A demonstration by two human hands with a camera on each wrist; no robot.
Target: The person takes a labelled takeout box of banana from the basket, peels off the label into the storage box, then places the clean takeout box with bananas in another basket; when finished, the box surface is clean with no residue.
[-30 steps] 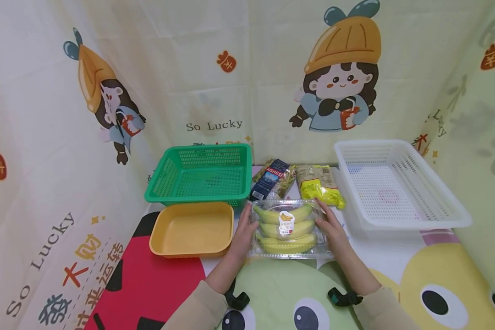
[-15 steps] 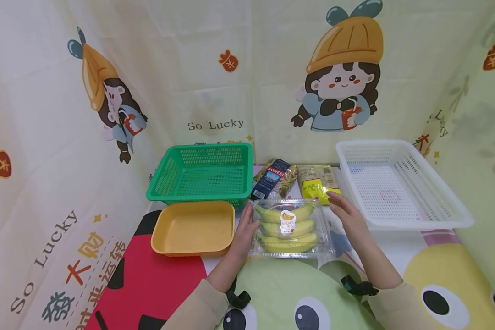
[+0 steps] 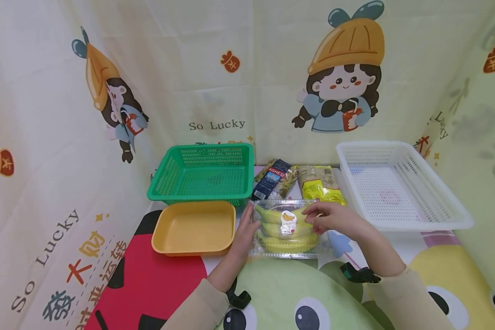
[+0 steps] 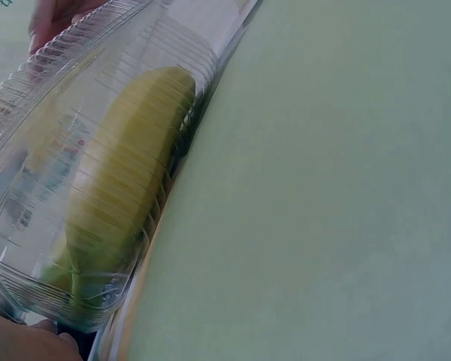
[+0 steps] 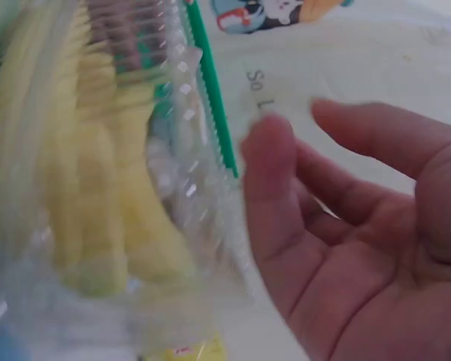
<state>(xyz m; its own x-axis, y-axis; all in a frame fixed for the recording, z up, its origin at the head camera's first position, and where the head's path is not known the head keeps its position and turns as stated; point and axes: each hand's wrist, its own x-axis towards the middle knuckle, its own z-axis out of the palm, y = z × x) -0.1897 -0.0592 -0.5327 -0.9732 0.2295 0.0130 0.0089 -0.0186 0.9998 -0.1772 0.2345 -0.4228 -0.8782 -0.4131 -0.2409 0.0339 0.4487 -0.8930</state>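
A clear plastic clamshell box of bananas (image 3: 288, 243) sits in the middle of the table, with a white banana label on its lid. My left hand (image 3: 243, 231) grips its left end, thumb on the front and fingers along the side. My right hand (image 3: 334, 220) hovers over the box's right part, fingers loosely curved and holding nothing. The right wrist view shows that same hand (image 5: 361, 248) beside the box with thumb and fingers apart. Seen from the left wrist, the nearest banana (image 4: 124, 173) lies behind the ribbed plastic wall.
Behind the box lie an AGNESI pasta bag (image 3: 272, 178) and a yellow-labelled bag (image 3: 321, 183). At the left stand a green basket (image 3: 158, 188) and a yellow-orange tub (image 3: 156, 240). A white basket (image 3: 429, 222) stands at the right, and a printed cloth (image 3: 247, 91) hangs behind.
My right hand has let go of the box's right side, moved away to the right, then come back over the lid. My left hand has stayed on the box.
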